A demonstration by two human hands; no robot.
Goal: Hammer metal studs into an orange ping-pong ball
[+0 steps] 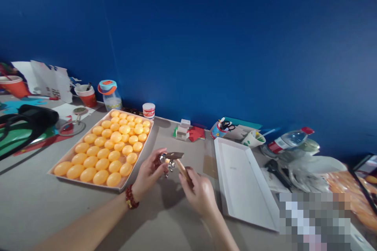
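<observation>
My left hand pinches a small shiny metal piece in front of me, above the grey table. My right hand is closed round the wooden handle of a small hammer, whose dark head rests against the metal piece. A red bead bracelet circles my left wrist. Just left of my hands lies a shallow tray packed with several orange balls. An empty white tray lies to the right of my hands.
Along the blue wall stand a small white jar, a jar with a blue-orange lid, paper cups, a cup holding scissors, and a plastic bottle. Coloured paper and a black object clutter the left; plastic bags the right.
</observation>
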